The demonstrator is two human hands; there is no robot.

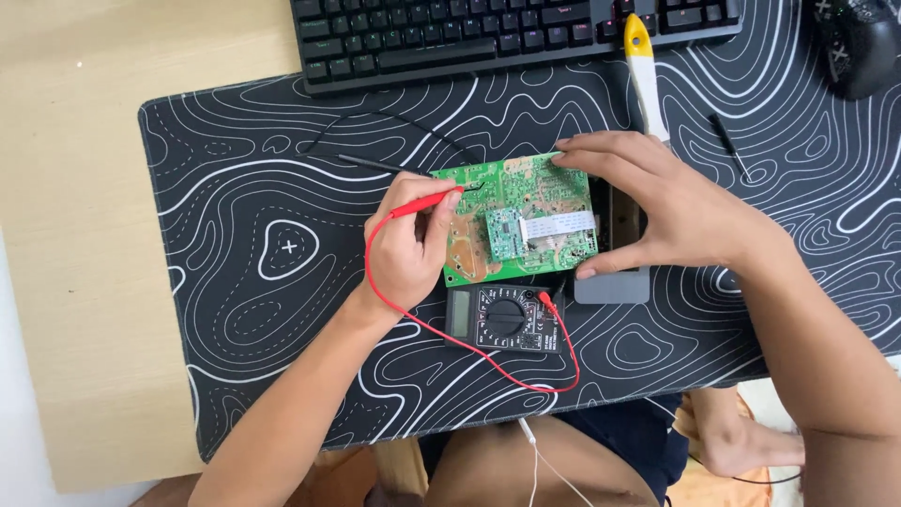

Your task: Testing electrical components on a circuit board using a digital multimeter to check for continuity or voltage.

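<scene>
Black mat (235, 310) on desk, green board (521, 221) at centre (solder side up), left hand (408, 249) pinching red probe (427, 202) at its edge, right hand (657, 207) spread, gripping board, multimeter (502, 319) just below.

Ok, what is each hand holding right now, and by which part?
The left hand pinches the red probe along its handle; the right hand grips the green circuit board by its right edge.
</scene>
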